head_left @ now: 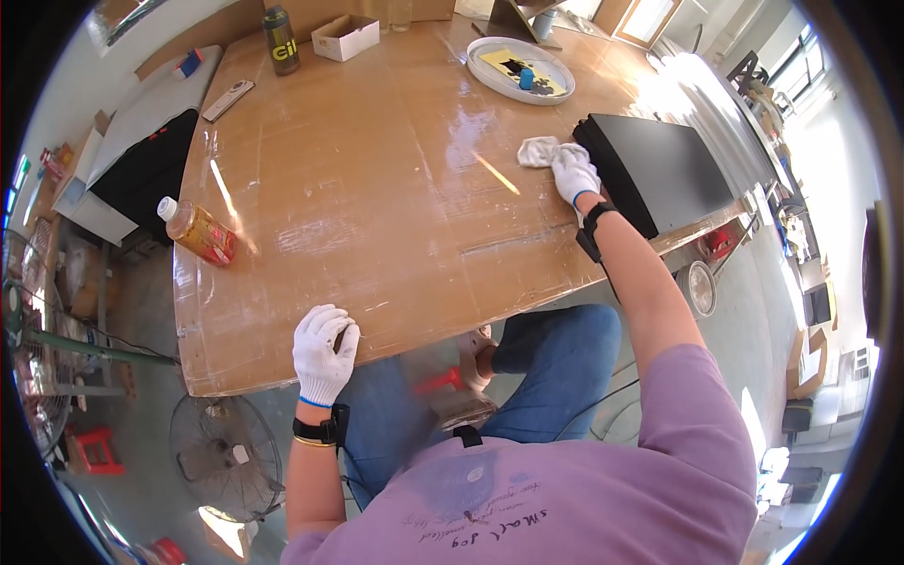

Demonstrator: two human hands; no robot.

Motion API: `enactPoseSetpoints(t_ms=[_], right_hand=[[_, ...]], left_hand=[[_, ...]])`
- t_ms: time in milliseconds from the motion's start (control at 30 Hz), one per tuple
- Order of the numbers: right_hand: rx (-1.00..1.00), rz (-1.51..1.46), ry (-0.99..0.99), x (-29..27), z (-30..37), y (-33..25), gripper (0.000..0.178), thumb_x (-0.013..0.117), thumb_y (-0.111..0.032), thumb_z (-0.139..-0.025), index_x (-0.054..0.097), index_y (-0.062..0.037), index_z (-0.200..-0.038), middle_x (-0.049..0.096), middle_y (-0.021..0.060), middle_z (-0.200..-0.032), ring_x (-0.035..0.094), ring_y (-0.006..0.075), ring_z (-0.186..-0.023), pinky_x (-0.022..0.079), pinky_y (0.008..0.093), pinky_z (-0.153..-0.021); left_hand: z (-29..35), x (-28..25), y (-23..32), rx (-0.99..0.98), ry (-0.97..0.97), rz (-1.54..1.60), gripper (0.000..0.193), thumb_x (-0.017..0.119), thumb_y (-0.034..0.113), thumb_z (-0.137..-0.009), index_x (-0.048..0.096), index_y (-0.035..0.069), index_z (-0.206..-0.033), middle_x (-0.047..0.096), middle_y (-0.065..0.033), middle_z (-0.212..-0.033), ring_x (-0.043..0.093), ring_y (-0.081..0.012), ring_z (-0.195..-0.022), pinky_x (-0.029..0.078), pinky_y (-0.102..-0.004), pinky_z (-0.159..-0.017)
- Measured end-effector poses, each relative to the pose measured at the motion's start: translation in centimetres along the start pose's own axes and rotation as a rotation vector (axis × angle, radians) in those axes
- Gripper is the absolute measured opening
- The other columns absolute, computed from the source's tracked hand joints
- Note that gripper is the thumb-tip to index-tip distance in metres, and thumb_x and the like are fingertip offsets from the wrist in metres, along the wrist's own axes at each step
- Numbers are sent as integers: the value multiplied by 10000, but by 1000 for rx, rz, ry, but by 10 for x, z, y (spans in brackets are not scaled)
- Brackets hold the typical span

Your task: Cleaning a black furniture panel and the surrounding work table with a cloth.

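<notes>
Both my hands wear white knitted gloves. My right hand (574,173) reaches out over the table, its fingers closed on a crumpled white cloth (537,152) that lies on the tabletop. Just right of this hand lies a flat black panel or stack of panels (659,169) with a smooth dark top; how many layers there are I cannot tell. At the near edge of the table my left hand (325,347) rests with its fingers curled in, and nothing shows in it.
The brown, film-covered table (395,217) carries a drink bottle (200,233), a dark bottle (281,42), a white box (346,38), a remote-like white object (229,100) and a round white tray (480,79) with a blue item. A standing fan (226,457) is at lower left.
</notes>
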State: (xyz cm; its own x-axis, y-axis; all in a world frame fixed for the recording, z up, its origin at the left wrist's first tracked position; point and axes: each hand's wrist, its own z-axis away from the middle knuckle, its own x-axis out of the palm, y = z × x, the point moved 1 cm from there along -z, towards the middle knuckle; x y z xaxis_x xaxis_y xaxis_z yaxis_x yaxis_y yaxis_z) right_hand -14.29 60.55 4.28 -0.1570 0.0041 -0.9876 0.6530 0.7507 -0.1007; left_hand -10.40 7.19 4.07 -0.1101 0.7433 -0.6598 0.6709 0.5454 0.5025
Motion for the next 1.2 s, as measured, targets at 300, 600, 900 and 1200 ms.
enactPoseSetpoints(t_ms=[300, 600, 900, 1200], right_hand=[[-328, -233, -5, 1, 23, -136, 310, 526, -388, -891, 647, -259, -1146, 545, 81, -1320, 515, 378, -1161, 416, 438, -1007], [-954, -289, -190, -30, 124, -125, 182, 571, -239, -834, 710, -136, -890, 665, 102, -956, 616, 305, -971, 507, 409, -856], [62, -250, 136, 44, -97, -43, 483, 429, -470, -969, 583, -123, -1267, 497, 200, -1363, 494, 397, -1235, 420, 467, -1022], [-341, -265, -115, 45, -86, -319, 537, 523, -446, -897, 512, -217, -1383, 479, 136, -1421, 356, 343, -1372, 339, 423, -1105]], left_hand=[[-2, 5, 1, 37, 34, -4, 141, 753, 41, -727, 657, 71, -827, 687, -69, -902, 650, -290, -956, 506, -390, -873], [20, -44, -33, -57, 26, 72, 122, 682, -19, -769, 660, 47, -869, 682, -109, -988, 633, -305, -1018, 474, -438, -993], [23, -73, -77, -187, 89, -359, 248, 742, 70, -743, 650, 35, -970, 657, -127, -1057, 605, -343, -1041, 475, -418, -923], [20, -72, -76, -178, 115, -354, 244, 738, 118, -732, 648, 47, -947, 659, -119, -1036, 615, -346, -1014, 484, -430, -906]])
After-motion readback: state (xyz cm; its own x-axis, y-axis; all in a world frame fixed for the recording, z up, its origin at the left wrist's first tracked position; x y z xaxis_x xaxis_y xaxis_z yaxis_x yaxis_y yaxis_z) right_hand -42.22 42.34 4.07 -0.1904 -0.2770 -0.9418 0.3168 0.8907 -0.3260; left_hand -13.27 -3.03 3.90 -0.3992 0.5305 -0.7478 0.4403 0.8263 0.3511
